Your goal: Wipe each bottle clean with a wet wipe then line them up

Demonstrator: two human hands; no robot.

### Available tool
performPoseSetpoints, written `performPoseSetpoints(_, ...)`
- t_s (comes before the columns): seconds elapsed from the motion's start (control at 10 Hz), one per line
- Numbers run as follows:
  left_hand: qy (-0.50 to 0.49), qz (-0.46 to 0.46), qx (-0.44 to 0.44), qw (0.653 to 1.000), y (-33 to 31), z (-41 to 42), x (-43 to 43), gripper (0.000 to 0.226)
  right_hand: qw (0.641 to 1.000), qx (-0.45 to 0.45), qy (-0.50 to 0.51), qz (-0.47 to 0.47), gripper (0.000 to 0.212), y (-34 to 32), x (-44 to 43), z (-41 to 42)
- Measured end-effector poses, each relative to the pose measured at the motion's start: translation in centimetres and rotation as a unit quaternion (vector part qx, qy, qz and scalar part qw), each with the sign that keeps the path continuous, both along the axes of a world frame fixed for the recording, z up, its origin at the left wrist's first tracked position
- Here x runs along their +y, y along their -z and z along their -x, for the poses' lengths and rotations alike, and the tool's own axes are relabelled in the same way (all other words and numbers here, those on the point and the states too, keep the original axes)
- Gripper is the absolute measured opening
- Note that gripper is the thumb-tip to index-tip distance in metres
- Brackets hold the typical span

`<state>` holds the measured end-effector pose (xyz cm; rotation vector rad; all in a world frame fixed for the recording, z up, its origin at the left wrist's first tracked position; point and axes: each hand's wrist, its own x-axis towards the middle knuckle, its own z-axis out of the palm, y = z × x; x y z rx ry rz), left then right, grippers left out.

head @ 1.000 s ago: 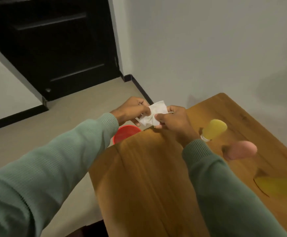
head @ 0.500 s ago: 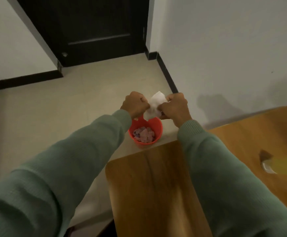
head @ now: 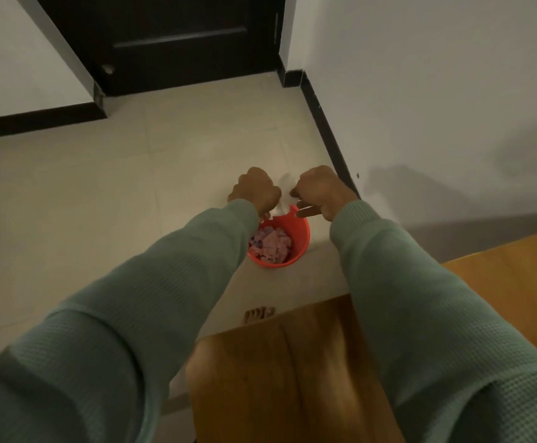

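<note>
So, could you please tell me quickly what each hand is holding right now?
Left hand: curled, grips the wipe.
Right hand: curled, pinches the same wipe.

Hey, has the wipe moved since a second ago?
Yes. The wipe went from over the table corner out past its edge, and is now above the red bin.

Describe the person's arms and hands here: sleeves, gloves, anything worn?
Both arms are covered to the wrist by long sage-green sleeves in a waffle-textured knit: left sleeve, right sleeve. No logos or markings show on them. The left hand and right hand are bare: no gloves, and no watch, ring or band is visible.
</note>
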<state>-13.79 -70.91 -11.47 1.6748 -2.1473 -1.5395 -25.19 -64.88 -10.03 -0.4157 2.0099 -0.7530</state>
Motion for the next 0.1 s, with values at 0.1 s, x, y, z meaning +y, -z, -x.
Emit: performPoseSetpoints(0.1, -0.010, 0.012, -0.004, 1.000, 0.52, 0.15, -0.35, 0.025, 1.000, 0.015, -0.001, -0.024, 0.017, 1.00, -0.09, 0.37)
